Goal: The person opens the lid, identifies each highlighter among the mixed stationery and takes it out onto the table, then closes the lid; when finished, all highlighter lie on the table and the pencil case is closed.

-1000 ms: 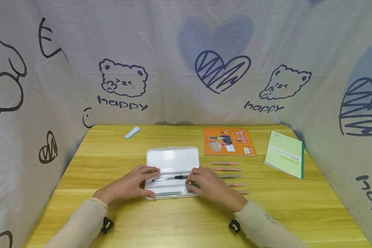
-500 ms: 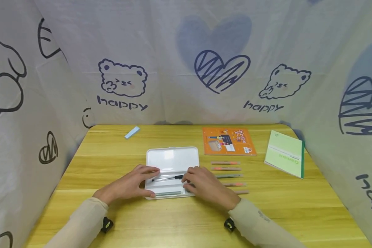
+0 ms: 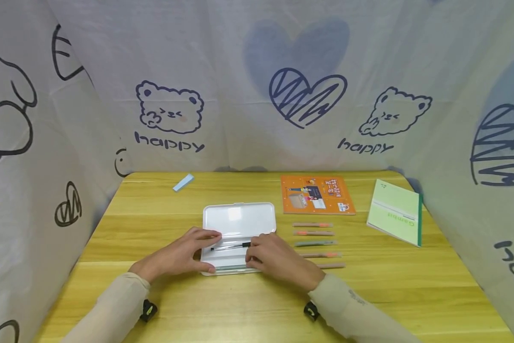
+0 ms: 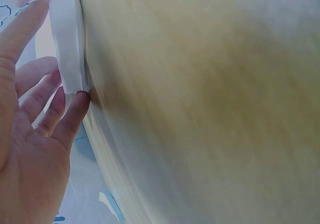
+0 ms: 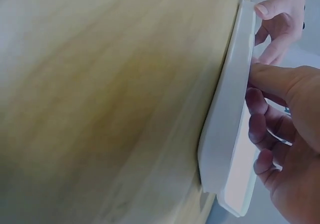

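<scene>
An open white pencil case point(image 3: 238, 220) lies on the table with its lid folded back. My left hand point(image 3: 181, 252) holds the case's left end, thumb at the front rim and fingers near the hinge. Inside lie a black-capped clear pen point(image 3: 233, 247) and a slim greenish stick point(image 3: 232, 267) along the front. My right hand point(image 3: 278, 259) reaches into the right part of the case, fingers curled down by the pen's black end. In the right wrist view its thumb point(image 5: 272, 79) lies at the case rim. I cannot tell what its fingertips hold.
Several slim sticks, brown and greyish point(image 3: 316, 243), lie in a column right of the case. Behind them is an orange booklet point(image 3: 318, 195), with a green notebook point(image 3: 395, 212) at far right. A pale blue strip point(image 3: 183, 182) lies at the back left.
My right hand has moved left inside the case, toward the pen, and now covers more of its right part. The left hand keeps its place on the case.
</scene>
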{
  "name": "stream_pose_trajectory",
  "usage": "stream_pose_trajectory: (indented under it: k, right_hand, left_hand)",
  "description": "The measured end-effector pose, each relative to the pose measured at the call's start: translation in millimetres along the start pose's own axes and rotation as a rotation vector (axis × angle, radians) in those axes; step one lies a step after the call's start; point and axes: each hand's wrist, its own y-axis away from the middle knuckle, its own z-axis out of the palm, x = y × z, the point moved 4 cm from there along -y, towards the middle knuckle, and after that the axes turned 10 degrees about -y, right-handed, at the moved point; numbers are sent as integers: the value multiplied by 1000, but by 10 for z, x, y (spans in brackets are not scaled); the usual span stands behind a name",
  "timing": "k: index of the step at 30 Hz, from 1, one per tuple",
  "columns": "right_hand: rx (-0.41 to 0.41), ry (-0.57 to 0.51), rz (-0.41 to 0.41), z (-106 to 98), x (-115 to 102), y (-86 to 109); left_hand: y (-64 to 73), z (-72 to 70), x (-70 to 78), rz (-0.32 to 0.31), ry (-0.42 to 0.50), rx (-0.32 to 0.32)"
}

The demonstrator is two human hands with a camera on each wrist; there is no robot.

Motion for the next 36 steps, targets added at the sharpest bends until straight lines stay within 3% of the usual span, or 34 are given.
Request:
stream_pose_trajectory:
  k: [8, 13, 21, 28, 36]
  right_hand:
    - [-51, 99, -11, 4, -86, -99]
    - [-7, 152, -6, -20, -128, -100]
    - [47, 132, 42, -175, -75, -50]
    - [148, 34, 103, -498, 205, 286]
    - [257, -9, 160, -849, 669, 965]
  left_hand:
    - [-12, 4, 7, 2, -6, 8]
    - [-17, -5, 15, 7, -4, 9]
    - [-6, -5, 11, 7, -15, 11]
    - [-5, 8, 6, 11, -10, 10]
    - [-10, -3, 11, 11, -12, 5]
